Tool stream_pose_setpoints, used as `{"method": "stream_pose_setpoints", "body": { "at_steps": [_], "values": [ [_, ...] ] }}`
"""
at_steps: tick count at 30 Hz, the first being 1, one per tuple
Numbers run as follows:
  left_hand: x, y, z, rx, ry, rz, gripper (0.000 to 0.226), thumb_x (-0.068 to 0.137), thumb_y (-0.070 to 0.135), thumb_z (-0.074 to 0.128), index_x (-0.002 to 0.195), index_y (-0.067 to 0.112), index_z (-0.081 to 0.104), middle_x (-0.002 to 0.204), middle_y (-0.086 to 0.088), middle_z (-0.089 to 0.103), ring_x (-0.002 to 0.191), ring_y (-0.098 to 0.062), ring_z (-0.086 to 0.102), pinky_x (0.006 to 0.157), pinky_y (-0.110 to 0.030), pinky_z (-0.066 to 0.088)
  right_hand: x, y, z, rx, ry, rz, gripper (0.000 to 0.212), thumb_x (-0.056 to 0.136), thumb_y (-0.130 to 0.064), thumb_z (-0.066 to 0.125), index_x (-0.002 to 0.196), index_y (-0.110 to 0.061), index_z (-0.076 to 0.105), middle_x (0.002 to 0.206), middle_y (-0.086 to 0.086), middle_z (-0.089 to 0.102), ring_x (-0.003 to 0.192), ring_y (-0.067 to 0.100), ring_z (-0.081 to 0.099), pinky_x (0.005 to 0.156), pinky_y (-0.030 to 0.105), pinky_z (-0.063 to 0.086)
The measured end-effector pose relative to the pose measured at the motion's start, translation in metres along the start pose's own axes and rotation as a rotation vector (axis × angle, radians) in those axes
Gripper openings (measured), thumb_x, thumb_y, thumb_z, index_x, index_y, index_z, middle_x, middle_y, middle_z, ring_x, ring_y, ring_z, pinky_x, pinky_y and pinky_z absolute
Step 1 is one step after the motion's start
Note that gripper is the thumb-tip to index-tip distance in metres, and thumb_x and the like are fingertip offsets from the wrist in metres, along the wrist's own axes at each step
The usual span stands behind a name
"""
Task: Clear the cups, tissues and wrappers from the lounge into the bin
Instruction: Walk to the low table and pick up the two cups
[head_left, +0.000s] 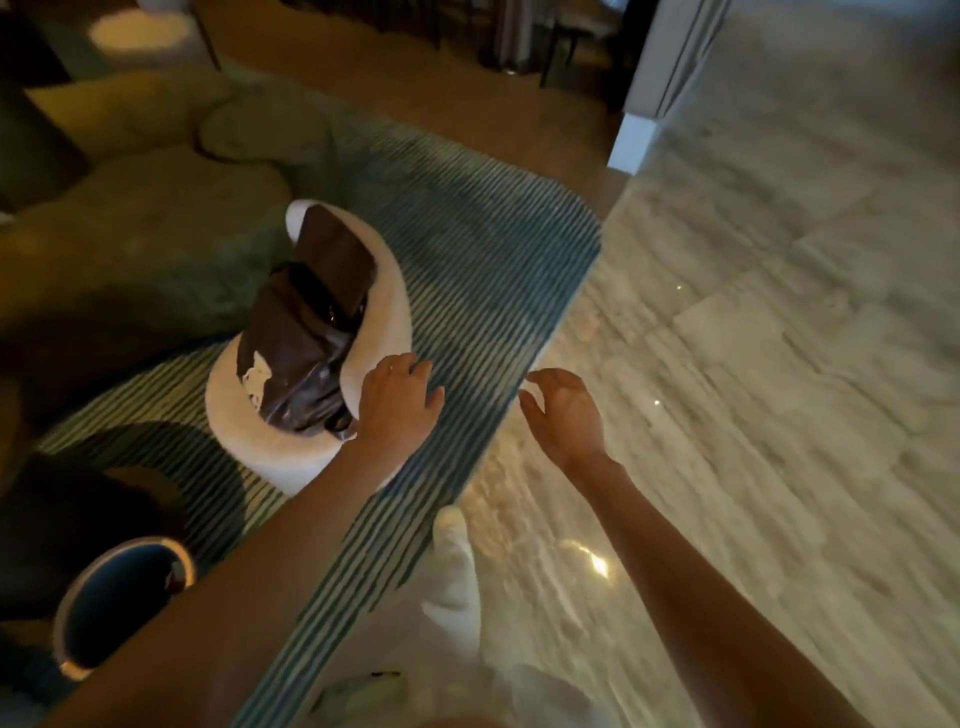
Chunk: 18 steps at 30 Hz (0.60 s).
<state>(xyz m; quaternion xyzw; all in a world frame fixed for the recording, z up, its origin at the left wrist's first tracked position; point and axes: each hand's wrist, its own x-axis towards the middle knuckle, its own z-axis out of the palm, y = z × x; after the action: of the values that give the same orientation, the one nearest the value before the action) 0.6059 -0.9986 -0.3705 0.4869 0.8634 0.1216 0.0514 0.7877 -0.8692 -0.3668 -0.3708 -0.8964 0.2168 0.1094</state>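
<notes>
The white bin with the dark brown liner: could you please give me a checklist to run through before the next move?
1. White bin with the dark brown liner upright on the striped teal rug: ok.
2. Liner mouth open for rubbish: not ok, it looks bunched over the top.
3. Left hand free: ok, fingers straight, beside the bin rim.
4. Right hand free: ok, loosely open over the marble floor.
5. Cups, tissues or wrappers in view: cannot tell, frame blurred.
</notes>
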Motion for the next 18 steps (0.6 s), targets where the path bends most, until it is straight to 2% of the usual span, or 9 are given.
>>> {"method": "stream_pose_setpoints", "body": {
  "at_steps": [8, 13, 18],
  "values": [
    [0.202, 0.010, -0.018, -0.082, 0.038, 0.086, 0.046, 0.093, 0.032, 0.051, 0.131, 0.006, 0.052, 0.131, -0.017, 0.054, 0.120, -0.035, 0.049, 0.100, -0.045, 0.040, 0.180, 0.037, -0.055, -0.026, 0.116, -0.024, 0.032, 0.095, -0.026, 0.054, 0.120, -0.008, 0.061, 0.120, 0.012, 0.063, 0.115, 0.030, 0.055, 0.098, 0.039, 0.044],
    [0.312, 0.017, -0.021, -0.050, 0.025, 0.136, 0.050, 0.096, 0.037, 0.046, 0.136, 0.007, 0.048, 0.139, -0.015, 0.048, 0.128, -0.032, 0.042, 0.109, -0.044, 0.034, 0.277, 0.065, -0.070, -0.030, 0.092, 0.036, 0.034, 0.094, -0.027, 0.055, 0.123, -0.009, 0.060, 0.122, 0.011, 0.063, 0.117, 0.030, 0.054, 0.100, 0.038, 0.042],
    [0.385, 0.011, -0.012, -0.050, -0.017, 0.128, 0.050, 0.096, 0.037, 0.047, 0.136, 0.007, 0.048, 0.140, -0.014, 0.047, 0.130, -0.031, 0.041, 0.110, -0.045, 0.032, 0.352, 0.089, -0.058, -0.014, 0.038, 0.108, 0.036, 0.095, -0.029, 0.053, 0.126, -0.010, 0.057, 0.126, 0.011, 0.060, 0.120, 0.029, 0.051, 0.101, 0.039, 0.041]
  ]
}}
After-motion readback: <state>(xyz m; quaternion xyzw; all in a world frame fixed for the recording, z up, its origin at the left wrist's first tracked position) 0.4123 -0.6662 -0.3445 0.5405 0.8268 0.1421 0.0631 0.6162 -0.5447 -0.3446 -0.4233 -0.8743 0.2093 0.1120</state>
